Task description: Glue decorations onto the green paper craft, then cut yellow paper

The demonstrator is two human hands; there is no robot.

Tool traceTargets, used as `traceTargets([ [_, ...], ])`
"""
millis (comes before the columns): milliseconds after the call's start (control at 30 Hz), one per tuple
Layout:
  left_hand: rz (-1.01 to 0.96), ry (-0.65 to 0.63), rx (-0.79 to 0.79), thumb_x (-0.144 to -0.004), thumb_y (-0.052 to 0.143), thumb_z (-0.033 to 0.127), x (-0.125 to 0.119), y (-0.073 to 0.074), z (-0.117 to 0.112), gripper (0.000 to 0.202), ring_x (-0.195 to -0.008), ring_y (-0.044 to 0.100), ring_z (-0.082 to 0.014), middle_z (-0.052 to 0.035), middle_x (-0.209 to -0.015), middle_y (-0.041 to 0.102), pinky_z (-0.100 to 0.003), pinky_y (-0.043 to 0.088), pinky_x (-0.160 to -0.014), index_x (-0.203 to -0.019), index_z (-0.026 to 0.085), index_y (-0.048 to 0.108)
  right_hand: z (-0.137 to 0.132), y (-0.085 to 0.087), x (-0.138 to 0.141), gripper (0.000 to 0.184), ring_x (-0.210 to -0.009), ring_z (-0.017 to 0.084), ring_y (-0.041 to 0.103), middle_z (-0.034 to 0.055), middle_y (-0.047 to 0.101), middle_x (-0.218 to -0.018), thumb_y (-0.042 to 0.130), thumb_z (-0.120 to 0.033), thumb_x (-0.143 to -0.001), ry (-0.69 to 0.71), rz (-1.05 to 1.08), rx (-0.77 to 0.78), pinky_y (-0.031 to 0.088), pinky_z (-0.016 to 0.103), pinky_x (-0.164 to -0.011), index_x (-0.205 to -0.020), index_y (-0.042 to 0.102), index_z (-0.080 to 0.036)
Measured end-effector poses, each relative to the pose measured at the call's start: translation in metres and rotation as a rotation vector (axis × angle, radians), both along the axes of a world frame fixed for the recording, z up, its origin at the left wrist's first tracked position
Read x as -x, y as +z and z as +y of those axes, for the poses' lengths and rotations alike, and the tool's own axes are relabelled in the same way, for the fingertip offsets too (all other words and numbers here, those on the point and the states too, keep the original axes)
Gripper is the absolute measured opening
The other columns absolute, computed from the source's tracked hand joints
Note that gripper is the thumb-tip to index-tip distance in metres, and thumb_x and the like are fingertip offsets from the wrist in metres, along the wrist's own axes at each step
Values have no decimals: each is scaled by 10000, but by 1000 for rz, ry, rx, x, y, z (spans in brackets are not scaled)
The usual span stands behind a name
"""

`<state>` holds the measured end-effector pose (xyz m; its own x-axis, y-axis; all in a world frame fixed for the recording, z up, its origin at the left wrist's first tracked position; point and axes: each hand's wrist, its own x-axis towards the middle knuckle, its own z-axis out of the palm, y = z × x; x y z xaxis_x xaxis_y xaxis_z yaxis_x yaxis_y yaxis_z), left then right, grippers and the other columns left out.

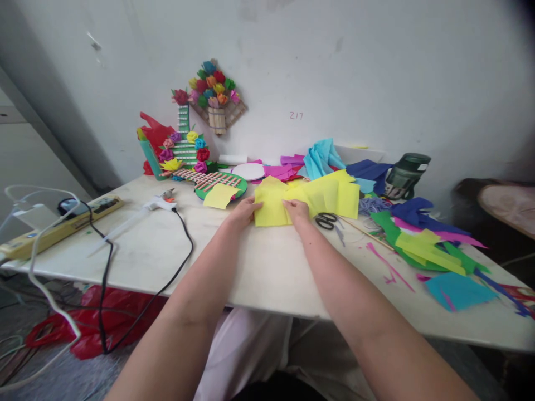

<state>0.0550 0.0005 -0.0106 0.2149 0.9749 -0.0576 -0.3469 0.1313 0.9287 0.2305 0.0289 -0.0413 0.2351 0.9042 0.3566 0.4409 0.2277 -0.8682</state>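
Both hands are at a long strip of yellow crepe paper [271, 209] lying across the middle of the table. My left hand [246, 211] pinches its left edge between thumb and fingers. Further right, my right hand [297, 211] is closed on the lower part of the same paper. The strip runs on to the right, partly creased and folded. Just beyond my right hand lie black-handled scissors [326, 221], beside a thin wooden stick [368, 233]. A smaller yellow paper piece [221, 195] rests left of my left hand, over a green guitar-shaped craft [209, 181].
A white glue gun [161, 204] with a black cord lies left, near a yellow power strip [62, 225]. Paper flowers decorate a standing green guitar craft [186, 147] behind. Coloured paper scraps [430, 245] and a dark green bottle-like object [407, 174] are on the right.
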Motion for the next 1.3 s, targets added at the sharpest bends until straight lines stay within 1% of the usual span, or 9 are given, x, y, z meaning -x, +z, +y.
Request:
traceTargets([
  [200, 6, 24, 26, -700, 596, 31, -2, 5, -3, 344, -868, 659, -207, -109, -923, 691, -332, 524, -815, -1034, 111, 617, 0, 2, 0, 392, -507, 128, 428, -27, 451, -456, 551, -545, -630, -11, -6, 9, 332, 247, -508, -488, 525, -180],
  [400, 15, 29, 40, -717, 608, 62, -1, 2, 1, 289, -901, 651, -216, -111, -920, 691, -334, 526, -814, -999, 121, 627, 3, -1, -2, 384, -528, 143, 457, -10, 481, -462, 521, -522, -670, -70, -10, 21, 360, 256, -535, -489, 521, -183],
  [600, 89, 73, 88, -706, 656, 110, -2, 2, 4, 312, -879, 658, -234, -129, -901, 690, -354, 528, -801, -1016, 118, 625, 11, -8, -2, 338, -580, 162, 544, 16, 574, -518, 507, -461, -706, -63, 76, 32, 412, 263, -574, -607, 627, -161],
  [700, 150, 121, 126, -712, 635, 78, -2, 2, 6, 275, -847, 664, -237, -121, -826, 693, -353, 533, -778, -986, 108, 632, 13, -8, -2, 305, -626, 168, 585, 35, 625, -587, 507, -414, -715, -49, 104, 41, 433, 262, -597, -673, 662, -155],
  [833, 205, 176, 157, -730, 591, 44, -4, 2, 7, 224, -840, 663, -239, -112, -776, 687, -350, 529, -775, -941, 102, 639, 9, -6, -1, 286, -723, 182, 625, 74, 685, -779, 525, -348, -712, -39, 153, 80, 464, 281, -664, -802, 693, -135],
  [933, 213, 195, 170, -713, 621, 57, -5, 2, 7, 236, -859, 658, -251, -113, -779, 685, -361, 523, -784, -942, 115, 641, 5, -3, 0, 287, -828, 182, 631, 75, 692, -908, 541, -288, -711, 45, 150, 56, 470, 301, -767, -905, 697, -144],
  [1100, 158, 180, 171, -680, 670, 77, -4, 2, 7, 268, -879, 652, -263, -89, -726, 679, -375, 516, -802, -938, 147, 646, 1, 2, 2, 293, -1083, 186, 547, 53, 624, -1144, 556, -215, -733, 172, -85, -13, 380, 341, -966, -991, 695, -212],
  [1200, 155, 170, 166, -685, 667, 78, -4, 3, 6, 240, -878, 651, -269, -101, -733, 679, -375, 512, -810, -919, 129, 647, -2, 4, 5, 302, -1187, 217, 459, 61, 517, -1296, 536, -238, -780, 182, -303, 29, 352, 357, -995, -1042, 684, -218],
  [1300, 184, 175, 167, -710, 630, 57, -4, 4, 5, 221, -864, 654, -255, -107, -751, 679, -359, 515, -802, -924, 113, 636, -8, 6, 8, 311, -1213, 237, 411, 58, 459, -1353, 482, -256, -831, 172, -542, 34, 340, 361, -1001, -1071, 676, -214],
])
